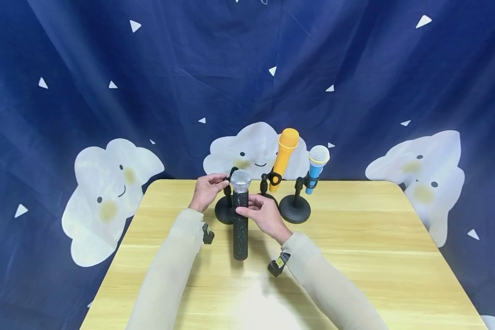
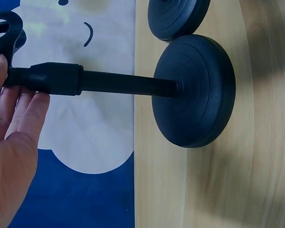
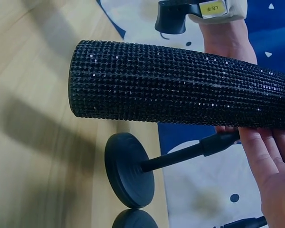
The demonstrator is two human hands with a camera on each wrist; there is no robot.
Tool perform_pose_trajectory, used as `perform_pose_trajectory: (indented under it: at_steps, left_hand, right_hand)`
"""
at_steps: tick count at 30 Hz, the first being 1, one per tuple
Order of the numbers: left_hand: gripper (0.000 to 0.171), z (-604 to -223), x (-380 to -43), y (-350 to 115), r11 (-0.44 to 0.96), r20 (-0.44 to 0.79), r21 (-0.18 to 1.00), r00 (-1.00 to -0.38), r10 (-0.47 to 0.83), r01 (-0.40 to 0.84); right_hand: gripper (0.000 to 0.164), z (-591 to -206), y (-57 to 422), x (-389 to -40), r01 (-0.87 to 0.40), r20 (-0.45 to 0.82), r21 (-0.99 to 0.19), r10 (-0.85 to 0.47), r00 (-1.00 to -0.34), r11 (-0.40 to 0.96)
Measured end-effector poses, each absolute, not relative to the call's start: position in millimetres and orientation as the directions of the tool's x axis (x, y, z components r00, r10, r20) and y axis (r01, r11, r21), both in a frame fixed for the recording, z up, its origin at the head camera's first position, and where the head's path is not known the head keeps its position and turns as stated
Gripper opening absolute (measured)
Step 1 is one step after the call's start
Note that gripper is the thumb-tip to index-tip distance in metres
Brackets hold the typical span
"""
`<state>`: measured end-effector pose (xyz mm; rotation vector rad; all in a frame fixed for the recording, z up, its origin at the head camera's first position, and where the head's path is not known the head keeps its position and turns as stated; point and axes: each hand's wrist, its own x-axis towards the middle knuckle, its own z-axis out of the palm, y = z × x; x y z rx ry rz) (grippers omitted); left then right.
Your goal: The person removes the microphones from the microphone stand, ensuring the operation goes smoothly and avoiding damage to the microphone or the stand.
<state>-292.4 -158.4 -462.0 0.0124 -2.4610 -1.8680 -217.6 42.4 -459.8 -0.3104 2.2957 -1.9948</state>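
Observation:
Near the middle of the table, my right hand grips a black microphone with a silver mesh head, held upright. Its handle is studded with small glittering beads, plain in the right wrist view. At the top of a black microphone stand, my left hand pinches the neck just below the clip, thumb on one side and fingers on the other. The round base of this stand rests on the table, partly hidden behind the black microphone in the head view.
To the right, a yellow microphone leans in a second stand, and a blue microphone with a white head sits in a third stand. A dark blue curtain with clouds hangs behind the wooden table.

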Motion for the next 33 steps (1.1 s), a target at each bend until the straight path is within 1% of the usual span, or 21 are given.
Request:
perform_pose_trajectory:
  at_steps: [7, 14, 22, 30, 33]
  left_hand:
    - [0.032, -462, -291, -161, 0.243, 0.01, 0.97, -0.999, -0.032, 0.002]
    - [0.032, -462, -291, -161, 0.241, 0.021, 0.97, -0.999, -0.029, 0.014]
    - [0.032, -461, -292, -160, 0.241, 0.031, 0.97, -0.999, -0.03, 0.023]
    - [0.033, -462, -293, -160, 0.254, 0.028, 0.967, -0.999, -0.029, 0.019]
    - [0.033, -463, -293, -159, 0.265, 0.034, 0.964, -0.999, -0.031, 0.024]
  right_hand:
    - [0.035, -463, 43, -214, -0.081, 0.051, -0.989, -0.228, -0.972, 0.122]
    - [0.035, -470, 40, -212, -0.06, 0.029, -0.989, -0.231, -0.972, 0.132]
    - [0.039, -478, 39, -209, -0.004, -0.016, -0.996, -0.222, -0.975, 0.09]
    - [0.035, -453, 39, -191, 0.006, -0.029, -0.995, -0.234, -0.972, 0.096]
    - [0.036, -450, 39, -188, 0.009, -0.03, -0.996, -0.232, -0.972, 0.091]
